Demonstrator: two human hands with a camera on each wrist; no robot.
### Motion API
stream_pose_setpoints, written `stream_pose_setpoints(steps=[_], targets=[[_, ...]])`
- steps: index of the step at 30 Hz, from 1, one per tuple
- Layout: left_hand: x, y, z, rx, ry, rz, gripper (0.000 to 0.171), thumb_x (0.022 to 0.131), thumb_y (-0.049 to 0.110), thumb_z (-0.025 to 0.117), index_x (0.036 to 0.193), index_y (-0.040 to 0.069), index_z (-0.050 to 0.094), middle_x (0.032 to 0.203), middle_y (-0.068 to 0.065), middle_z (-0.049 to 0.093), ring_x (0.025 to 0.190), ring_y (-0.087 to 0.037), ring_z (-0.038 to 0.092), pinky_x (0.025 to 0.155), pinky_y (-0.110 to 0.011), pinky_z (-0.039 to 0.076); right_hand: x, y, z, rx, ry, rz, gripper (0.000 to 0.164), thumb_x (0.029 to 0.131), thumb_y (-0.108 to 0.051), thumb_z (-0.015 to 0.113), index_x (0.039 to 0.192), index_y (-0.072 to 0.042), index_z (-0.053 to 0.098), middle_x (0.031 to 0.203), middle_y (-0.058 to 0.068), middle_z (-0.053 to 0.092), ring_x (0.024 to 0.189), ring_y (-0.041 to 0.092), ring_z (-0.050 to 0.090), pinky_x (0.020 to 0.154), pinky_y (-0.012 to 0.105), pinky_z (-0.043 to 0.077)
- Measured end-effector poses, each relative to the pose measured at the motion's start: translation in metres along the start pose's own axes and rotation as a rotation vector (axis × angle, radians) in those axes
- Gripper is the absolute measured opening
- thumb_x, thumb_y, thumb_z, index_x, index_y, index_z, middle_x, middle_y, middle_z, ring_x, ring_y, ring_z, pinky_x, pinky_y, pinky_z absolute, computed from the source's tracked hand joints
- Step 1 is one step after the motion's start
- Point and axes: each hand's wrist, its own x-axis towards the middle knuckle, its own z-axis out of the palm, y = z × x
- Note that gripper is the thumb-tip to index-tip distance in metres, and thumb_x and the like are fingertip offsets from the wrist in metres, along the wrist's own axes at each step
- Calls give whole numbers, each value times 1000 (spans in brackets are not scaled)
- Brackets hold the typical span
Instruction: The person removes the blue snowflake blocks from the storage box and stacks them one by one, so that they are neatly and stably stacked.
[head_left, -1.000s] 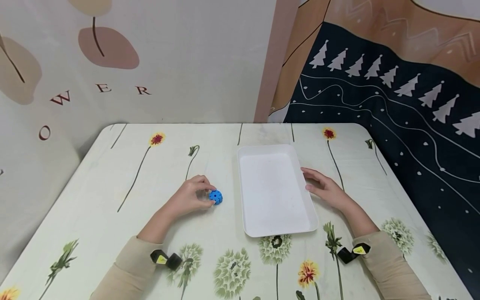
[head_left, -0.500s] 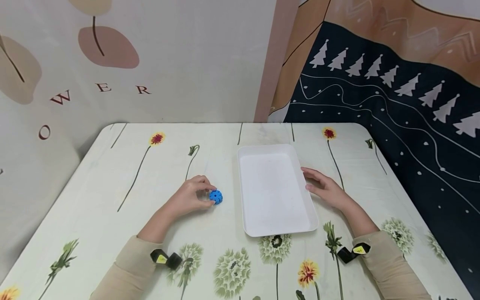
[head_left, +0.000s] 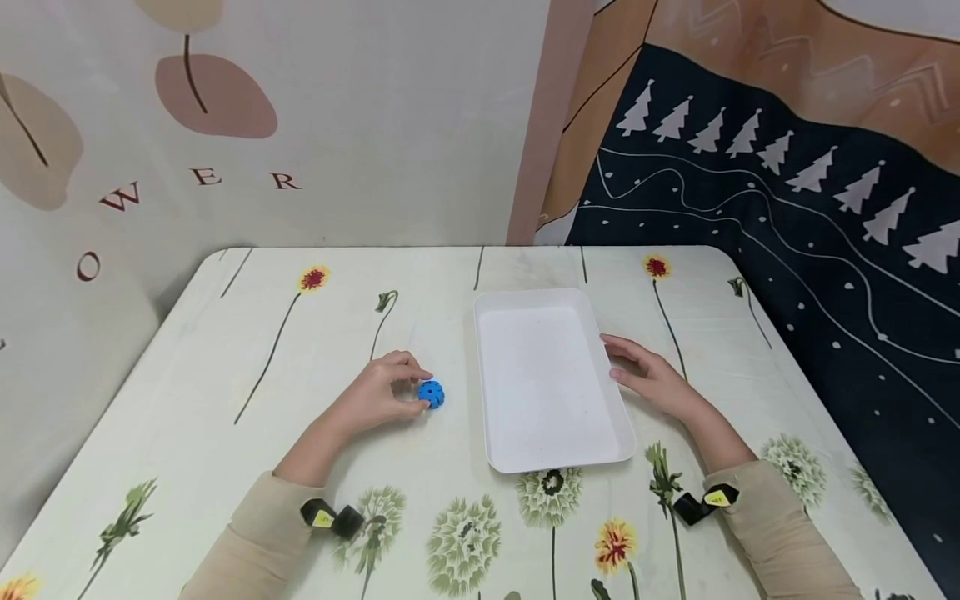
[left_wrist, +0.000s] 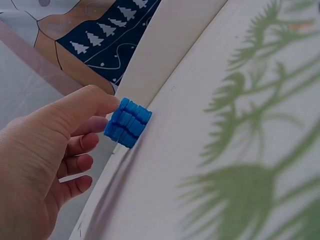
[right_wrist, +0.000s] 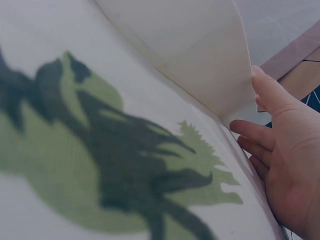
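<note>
In the head view my left hand (head_left: pixel 386 387) pinches a small stack of round blue notched discs (head_left: pixel 431 394) between thumb and fingers. The left wrist view shows the blue discs (left_wrist: pixel 128 123) in layers standing on the cloth, and the other fingers of my left hand (left_wrist: pixel 60 135) loosely bent behind them. Right of the discs lies a shallow white rectangular tray (head_left: pixel 555 379) with nothing in it. My right hand (head_left: pixel 652 379) is at its right side, fingers relaxed. In the right wrist view the thumb of my right hand (right_wrist: pixel 287 145) touches the tray's rim (right_wrist: pixel 249 65).
A flower-printed white cloth (head_left: pixel 300 350) covers the table. Behind it stands a pale wall (head_left: pixel 390 125) with printed letters. On the right hangs a dark tree-patterned fabric (head_left: pixel 750 200). Each sleeve cuff carries a small black camera (head_left: pixel 333 518).
</note>
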Motion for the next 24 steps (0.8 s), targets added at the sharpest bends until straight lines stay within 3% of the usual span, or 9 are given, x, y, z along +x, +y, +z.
stream_pose_setpoints(steps=[3,9,14,19,24], targets=[[1,1,-1,14,7,8,32,72,11,82,102,4,74,90,6,58,82,-12,51,68,-29,46,1,-1,-1,-2,-1,2,55,97,-15,57,147,-8,36,141,22,42,132,36,36,105,29,29],[4,7,-6,50,23,36,26,80,13,77,103,2,73,94,0,61,85,-16,54,71,-35,47,1,-3,-3,-16,-14,6,55,97,-14,57,147,-7,36,142,23,42,131,37,37,106,50,27],[4,10,-18,57,24,36,22,84,11,73,104,0,72,95,-5,63,85,-21,57,73,-39,48,0,-7,-5,-30,-31,21,55,97,-16,57,146,-5,37,142,22,42,131,37,38,104,51,29],[0,5,-31,113,16,10,20,86,10,70,104,1,72,92,-1,64,90,-19,57,76,-40,49,-4,-13,-12,-77,-39,26,52,97,-19,58,144,-6,41,140,18,47,129,38,39,103,56,29],[-7,0,-48,187,6,-23,20,89,11,68,106,2,72,93,0,63,91,-20,56,69,-37,50,-12,-22,-27,-162,-5,45,49,97,-21,57,143,-7,44,139,14,49,130,40,36,102,62,25]])
